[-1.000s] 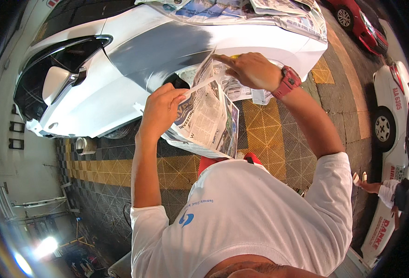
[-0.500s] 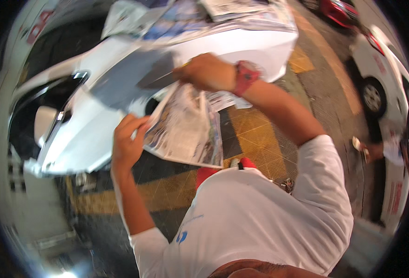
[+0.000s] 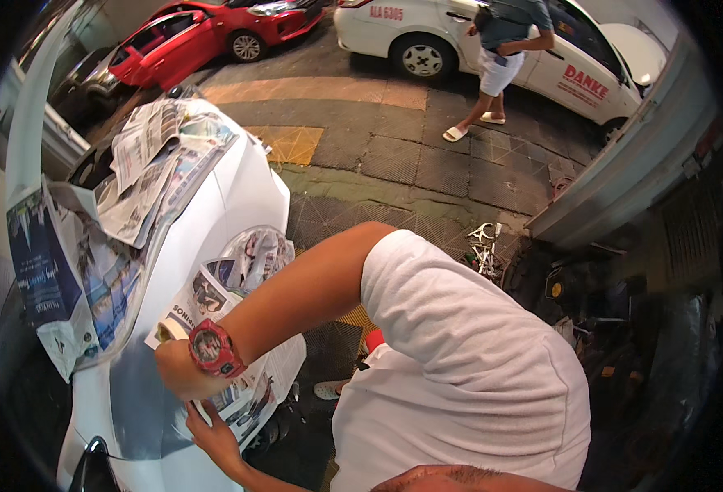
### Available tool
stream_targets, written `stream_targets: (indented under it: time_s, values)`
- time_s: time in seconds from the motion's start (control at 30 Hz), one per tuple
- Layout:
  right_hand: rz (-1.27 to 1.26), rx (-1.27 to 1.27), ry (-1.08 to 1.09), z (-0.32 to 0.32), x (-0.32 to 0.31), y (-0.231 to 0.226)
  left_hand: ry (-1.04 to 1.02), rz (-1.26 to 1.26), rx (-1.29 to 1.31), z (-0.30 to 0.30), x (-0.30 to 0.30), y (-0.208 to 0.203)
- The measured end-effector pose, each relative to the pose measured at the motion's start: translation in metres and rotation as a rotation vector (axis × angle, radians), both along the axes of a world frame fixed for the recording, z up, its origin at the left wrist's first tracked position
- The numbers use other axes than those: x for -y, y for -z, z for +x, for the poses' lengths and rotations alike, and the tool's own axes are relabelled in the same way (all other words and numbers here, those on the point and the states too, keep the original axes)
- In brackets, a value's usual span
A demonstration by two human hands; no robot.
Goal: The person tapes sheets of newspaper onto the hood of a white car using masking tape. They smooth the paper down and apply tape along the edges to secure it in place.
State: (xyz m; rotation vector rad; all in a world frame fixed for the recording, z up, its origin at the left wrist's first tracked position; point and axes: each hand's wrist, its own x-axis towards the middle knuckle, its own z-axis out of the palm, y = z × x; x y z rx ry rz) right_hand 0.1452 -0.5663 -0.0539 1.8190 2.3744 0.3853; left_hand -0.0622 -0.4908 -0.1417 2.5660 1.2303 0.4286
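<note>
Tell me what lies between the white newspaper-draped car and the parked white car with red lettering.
In the head view, dark patterned floor crossed by an orange strip; a person in white shorts is beside the parked car.

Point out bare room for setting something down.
The floor between the nearer white car and the bystander looks bare. Crowded: the hood newspapers, and the lower newspapers by the right hand and left hand.

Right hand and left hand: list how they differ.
The right hand has a red watch at its wrist; the left hand shows none. The right hand's fingertips are hidden from view; the left hand's fingers show, extended. Both are ungloved and close together, near the edge of the lower newspaper and the grey patch.
</note>
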Motion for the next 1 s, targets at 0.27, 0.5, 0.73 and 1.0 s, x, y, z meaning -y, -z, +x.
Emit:
stream_targets:
  time_s: [0.27, 0.5, 0.73, 1.0]
  values:
    - [0.078, 0.046, 0.067, 0.012, 0.029, -0.022, 0.487, -0.187, 0.592, 0.056, -0.012, -0.014]
    - [0.388, -0.314, 0.064, 0.047, 0.061, 0.026, 0.455, -0.237, 0.488, 0.07, 0.01, -0.014]
    - [1.249, -1.717, 0.662, 0.081, 0.102, 0.114, 0.429, -0.393, 0.59, 0.077, 0.016, 0.04]
    - [1.512, -1.696, 0.726, 0.044, 0.176, 0.124, 0.983, -0.293, -0.088, 0.103, 0.008, -0.061]
